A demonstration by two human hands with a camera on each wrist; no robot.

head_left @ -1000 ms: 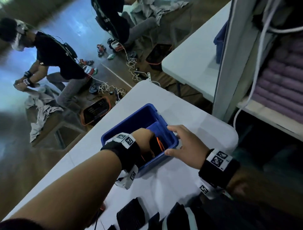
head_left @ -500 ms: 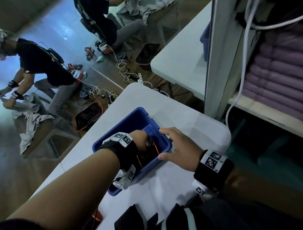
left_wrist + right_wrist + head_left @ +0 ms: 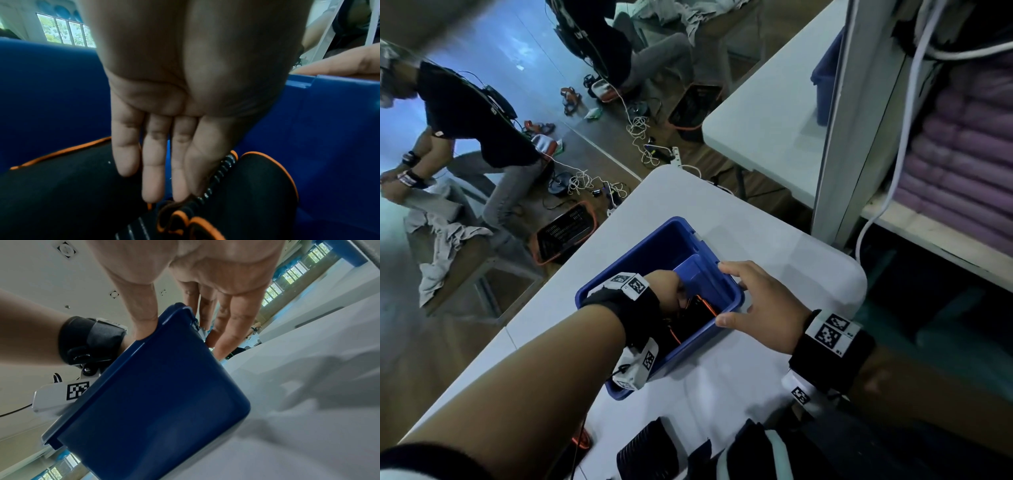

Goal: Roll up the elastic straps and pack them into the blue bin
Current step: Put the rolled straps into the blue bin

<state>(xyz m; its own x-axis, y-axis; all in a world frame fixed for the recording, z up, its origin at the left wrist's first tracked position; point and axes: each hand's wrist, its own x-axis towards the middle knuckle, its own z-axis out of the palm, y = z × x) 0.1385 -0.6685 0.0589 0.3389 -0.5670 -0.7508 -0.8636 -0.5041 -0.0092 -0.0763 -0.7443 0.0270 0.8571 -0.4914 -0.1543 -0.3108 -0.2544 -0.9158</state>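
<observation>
- White and plain, the surface (image 3: 774,253) carries the blue bin (image 3: 633,253), which sits near its rounded far corner; wooden floor (image 3: 400,359) shows beyond the edge.
- Left hand (image 3: 669,286) reaches down inside the bin. In the left wrist view its fingers (image 3: 154,170) point straight down, unclenched, the tips pressing on the rolled elastic straps (image 3: 68,186) rather than curling round them.
- Those straps are black with orange edging and lie at the near end of the bin's floor, directly under the fingertips; one roll lies to either side of the fingers, a ribbed strip between them.
- Right hand (image 3: 760,308) grasps the bin's rim on the right side: the thumb (image 3: 144,321) clamps one edge and the fingers (image 3: 232,324) reach over the far corner, outside the wall.
- More dark straps (image 3: 643,452) lie loose on the surface at the near edge, well apart from both hands.
- Off to the right stands a shelf (image 3: 935,240) stacked with folded purple towels (image 3: 962,164).
- Two other people (image 3: 476,130) are bent over cloth on the floor side, cables strewn between them.
</observation>
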